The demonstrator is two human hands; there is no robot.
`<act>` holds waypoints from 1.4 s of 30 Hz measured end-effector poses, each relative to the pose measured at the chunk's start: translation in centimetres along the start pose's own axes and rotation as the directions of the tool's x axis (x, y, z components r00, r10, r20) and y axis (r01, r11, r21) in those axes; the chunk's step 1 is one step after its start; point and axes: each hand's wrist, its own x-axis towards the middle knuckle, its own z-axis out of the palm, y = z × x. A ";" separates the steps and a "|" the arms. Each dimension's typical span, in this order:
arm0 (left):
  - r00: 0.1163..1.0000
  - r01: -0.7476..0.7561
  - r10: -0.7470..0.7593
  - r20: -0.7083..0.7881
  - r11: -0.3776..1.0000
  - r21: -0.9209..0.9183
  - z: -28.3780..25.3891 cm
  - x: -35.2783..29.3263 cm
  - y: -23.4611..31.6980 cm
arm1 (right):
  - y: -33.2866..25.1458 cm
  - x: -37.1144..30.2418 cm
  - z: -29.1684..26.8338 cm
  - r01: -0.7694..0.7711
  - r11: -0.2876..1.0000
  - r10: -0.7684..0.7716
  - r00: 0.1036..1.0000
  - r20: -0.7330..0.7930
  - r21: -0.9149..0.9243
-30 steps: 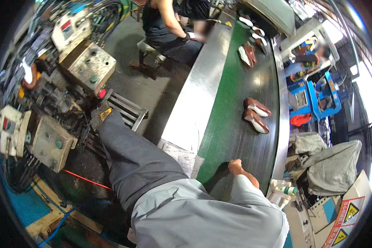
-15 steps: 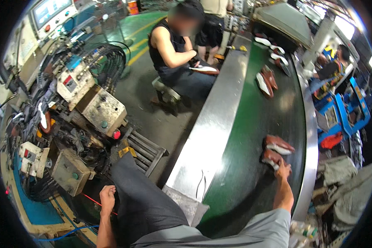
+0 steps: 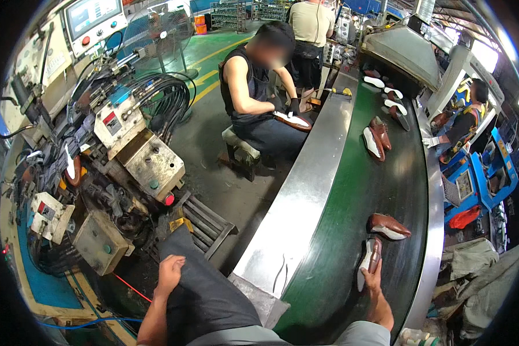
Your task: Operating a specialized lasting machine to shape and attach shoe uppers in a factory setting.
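Running up the middle of the scene is a long green conveyor belt (image 3: 352, 230) with steel edging, the largest item present; it serves as the surface carrying all the shoes. To its left stands a grimy machine (image 3: 127, 173) hung with black cables, grey control boxes and coloured buttons, with a wire-guarded fan (image 3: 158, 34) behind it. Blue bins (image 3: 478, 184) stand on the far right side of the belt.

Persons: one seated on a stool (image 3: 239, 147) beside the belt, bent over a shoe on the lap; a second standing further back; a third on the right side among the blue bins.

Shoes, brown with pale soles: several lying near the far end of the belt, a pair (image 3: 376, 135) at mid-length, and two close by. Of the near two, one brown shoe (image 3: 389, 226) lies on its side alone. The other shoe (image 3: 369, 262) lies just below it, sole turned outward.

Hands of the camera wearer: right hand (image 3: 375, 279) stretched out onto the belt, fingers closed around the heel end of that nearer shoe. Left hand (image 3: 170, 271) spread flat and loose on the dark trouser leg (image 3: 207, 294), holding nothing, well apart from the belt.
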 end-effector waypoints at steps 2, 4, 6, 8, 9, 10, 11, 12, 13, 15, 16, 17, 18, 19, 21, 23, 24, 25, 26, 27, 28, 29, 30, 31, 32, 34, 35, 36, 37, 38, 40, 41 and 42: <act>0.999 0.044 -0.042 0.022 0.992 -0.120 2.1 0.9 1.6 | -0.3 -4.5 2.6 0.019 1.000 -0.018 0.998 -0.058 0.017; 0.996 -0.050 0.053 0.071 0.998 -0.042 3.1 2.2 3.1 | -2.5 -7.7 5.4 0.214 0.967 -0.215 0.976 -0.004 0.139; 0.992 -0.097 0.109 0.069 0.982 -0.160 5.2 2.9 3.3 | -4.3 -10.0 8.3 0.068 0.998 -0.068 0.997 -0.041 -0.003; 0.988 -0.013 0.057 0.141 0.955 -0.295 5.9 3.6 5.7 | -8.0 -12.4 11.8 -0.065 0.996 0.065 0.998 -0.002 0.066; 0.979 0.030 0.032 0.199 0.953 -0.301 5.5 3.6 6.4 | -12.2 -14.5 13.8 -0.141 0.980 0.124 0.984 0.127 0.141; 0.977 0.019 0.056 0.207 0.939 -0.344 5.7 3.7 6.7 | -17.7 -16.7 15.8 -0.209 0.955 0.153 0.955 0.253 0.212; 0.969 -0.010 0.108 0.221 0.914 -0.405 6.5 4.2 7.9 | -19.1 -18.1 16.9 -0.178 0.964 0.128 0.962 0.242 0.196; 0.959 0.002 0.120 0.256 0.902 -0.431 6.7 4.6 9.1 | -20.3 -19.1 18.3 -0.142 0.973 0.094 0.964 0.247 0.184; 0.946 -0.013 0.139 0.294 0.920 -0.392 6.6 5.1 10.3 | -22.8 -20.4 19.7 -0.150 0.956 0.063 0.943 0.326 0.251; 0.937 -0.070 0.196 0.289 0.917 -0.394 5.3 5.4 13.5 | -27.8 -23.2 22.1 -0.148 0.948 -0.008 0.875 0.484 0.282; 0.943 -0.091 0.209 0.260 0.911 -0.403 4.7 5.4 14.4 | -29.7 -24.3 23.4 -0.133 0.961 -0.023 0.835 0.550 0.241; 0.953 -0.094 0.193 0.236 0.923 -0.374 3.3 5.3 15.5 | -31.6 -25.5 24.7 -0.080 0.971 -0.074 0.794 0.604 0.225; 0.962 -0.091 0.172 0.210 0.934 -0.345 2.0 5.2 15.6 | -33.4 -26.6 25.9 -0.026 0.977 -0.121 0.744 0.657 0.209; 0.952 -0.255 0.285 0.107 0.938 -0.233 0.5 5.6 14.2 | -36.1 -27.8 26.9 0.045 0.973 -0.199 0.658 0.726 0.226; 0.920 -0.386 0.390 0.034 0.918 -0.084 -3.1 5.6 12.5 | -38.2 -28.7 29.4 0.209 0.951 -0.306 0.531 0.790 0.228; 0.907 -0.412 0.410 -0.093 0.911 0.002 -6.3 4.0 11.2 | -38.7 -28.9 32.7 0.252 0.927 -0.363 0.431 0.826 0.277; 0.873 -0.447 0.451 -0.184 0.892 0.067 -7.7 3.0 10.8 | -39.3 -28.7 34.2 0.341 0.897 -0.402 0.369 0.838 0.281; 0.854 -0.458 0.475 -0.214 0.880 0.128 -9.0 2.1 10.5 | -39.8 -28.6 35.6 0.424 0.858 -0.436 0.305 0.847 0.289; 0.861 -0.430 0.453 -0.231 0.891 0.145 -10.4 1.0 10.4 | -40.9 -28.7 37.0 0.446 0.838 -0.448 0.234 0.863 0.314; 0.849 -0.435 0.478 -0.225 0.874 0.216 -11.7 0.0 10.7 | -42.4 -29.2 37.7 0.448 0.846 -0.412 0.205 0.888 0.289; 0.838 -0.438 0.502 -0.214 0.853 0.283 -12.8 -1.0 11.0 | -43.8 -29.8 38.1 0.452 0.853 -0.374 0.179 0.910 0.262; 0.857 -0.422 0.479 -0.190 0.864 0.275 -13.9 -1.8 11.5 | -44.7 -30.2 38.6 0.450 0.851 -0.371 0.152 0.916 0.270; 0.863 -0.401 0.464 -0.201 0.870 0.285 -14.8 -2.4 11.5 | -45.3 -30.5 39.1 0.471 0.828 -0.397 0.111 0.911 0.303; 0.845 -0.423 0.505 -0.176 0.833 0.357 -15.6 -3.0 11.4 | -45.7 -30.7 39.6 0.489 0.805 -0.421 0.073 0.904 0.335; 0.826 -0.446 0.545 -0.142 0.787 0.426 -16.2 -3.4 11.2 | -45.9 -31.0 40.2 0.483 0.807 -0.417 0.056 0.907 0.341; 0.793 -0.473 0.593 -0.139 0.744 0.472 -16.4 -5.2 11.1 | -45.9 -31.7 41.3 0.548 0.743 -0.479 0.033 0.877 0.385; 0.842 -0.445 0.525 -0.121 0.804 0.394 -16.5 -6.5 12.1 | -45.5 -32.0 41.9 0.554 0.707 -0.555 0.051 0.830 0.439; 0.882 -0.416 0.462 -0.093 0.856 0.307 -16.2 -7.6 13.0 | -44.6 -32.0 42.4 0.546 0.719 -0.547 0.063 0.835 0.429; 0.942 -0.319 0.330 -0.066 0.937 0.141 -15.6 -9.1 13.6 | -43.4 -32.0 43.0 0.582 0.674 -0.603 0.078 0.794 0.454; 0.964 -0.266 0.266 -0.032 0.964 -0.005 -15.1 -10.0 13.8 | -42.1 -32.1 43.7 0.616 0.624 -0.656 0.079 0.751 0.480; 0.980 -0.109 0.061 -0.189 0.961 -0.255 -12.2 -10.9 12.1 | -40.1 -33.0 44.5 0.624 0.584 -0.697 0.056 0.715 0.520; 0.983 -0.094 0.047 -0.179 0.960 -0.263 -11.3 -10.6 12.2 | -39.4 -33.3 44.7 0.641 0.566 -0.708 0.057 0.704 0.518; 0.976 -0.085 0.042 -0.214 0.977 -0.194 -10.5 -10.1 12.2 | -38.7 -33.4 44.7 0.658 0.548 -0.720 0.057 0.692 0.516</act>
